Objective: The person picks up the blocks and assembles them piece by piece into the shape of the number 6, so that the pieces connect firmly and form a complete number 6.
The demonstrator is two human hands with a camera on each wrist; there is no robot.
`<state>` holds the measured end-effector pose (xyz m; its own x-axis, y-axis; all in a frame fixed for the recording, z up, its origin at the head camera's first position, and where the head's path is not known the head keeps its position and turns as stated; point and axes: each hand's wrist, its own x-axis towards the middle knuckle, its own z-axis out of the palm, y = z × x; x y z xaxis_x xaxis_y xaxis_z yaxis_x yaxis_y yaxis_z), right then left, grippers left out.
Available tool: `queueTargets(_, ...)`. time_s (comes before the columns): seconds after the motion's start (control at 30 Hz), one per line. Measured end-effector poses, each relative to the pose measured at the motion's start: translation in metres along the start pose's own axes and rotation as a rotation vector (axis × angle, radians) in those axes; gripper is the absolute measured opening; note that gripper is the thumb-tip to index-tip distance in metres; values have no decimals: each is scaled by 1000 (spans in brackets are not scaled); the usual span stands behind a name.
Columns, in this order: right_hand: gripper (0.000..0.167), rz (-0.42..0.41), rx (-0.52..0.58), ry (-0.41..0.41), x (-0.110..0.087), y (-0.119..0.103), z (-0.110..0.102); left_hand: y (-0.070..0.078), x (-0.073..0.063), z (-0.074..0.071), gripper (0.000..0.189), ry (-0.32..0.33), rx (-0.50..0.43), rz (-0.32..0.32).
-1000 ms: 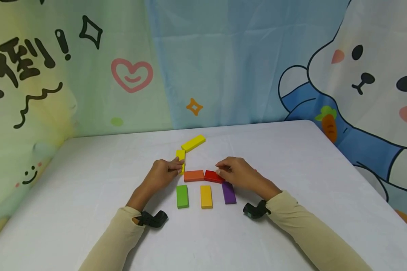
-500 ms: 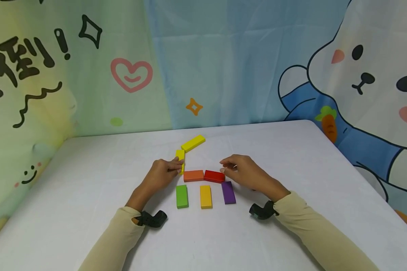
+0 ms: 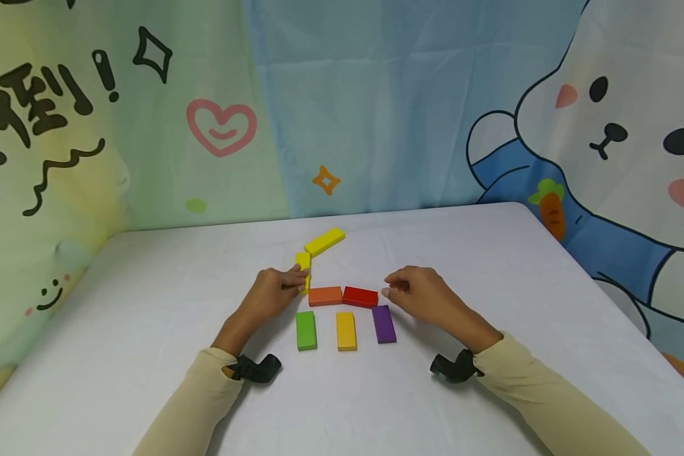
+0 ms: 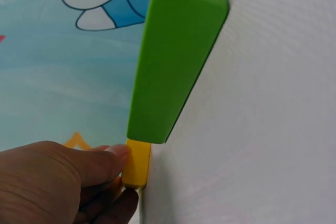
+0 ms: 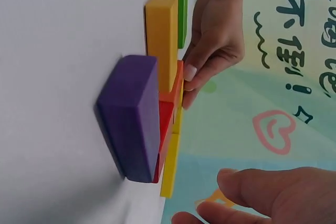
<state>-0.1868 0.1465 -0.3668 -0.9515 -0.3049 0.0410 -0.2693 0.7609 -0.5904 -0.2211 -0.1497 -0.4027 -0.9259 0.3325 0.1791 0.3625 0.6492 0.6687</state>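
My left hand (image 3: 272, 291) holds the near end of an upright-lying yellow block (image 3: 303, 259) between thumb and fingers, also seen on the yellow block (image 4: 137, 165) in the left wrist view. A second yellow block (image 3: 325, 242) slants away from its far end. Right of the left fingertips, an orange block (image 3: 325, 296) and a red block (image 3: 360, 296) lie end to end. My right hand (image 3: 424, 294) hovers just right of the red block, fingers loosely bent with nothing between them. In the right wrist view, the right hand (image 5: 283, 192) shows a gap between thumb and fingers.
Nearer me, a green block (image 3: 306, 330), an amber block (image 3: 346, 331) and a purple block (image 3: 384, 324) lie in a spaced row. The purple one's far end is close to the red block. A white cloth covers the table (image 3: 165, 304); a printed curtain (image 3: 376, 114) hangs behind.
My right hand has let go of the red block and moved off to the right. My left hand stays at the yellow block, and the blocks look unmoved.
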Motion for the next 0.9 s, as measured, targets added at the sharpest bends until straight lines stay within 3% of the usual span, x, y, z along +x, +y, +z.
queueTargets(0.53, 51, 70, -51, -60, -16, -4, 20, 2, 0, 0, 29, -5, -8, -15)
queueTargets(0.9, 62, 10, -93, -86, -23, 0, 21, 0, 1, 0, 29, -6, -7, -21)
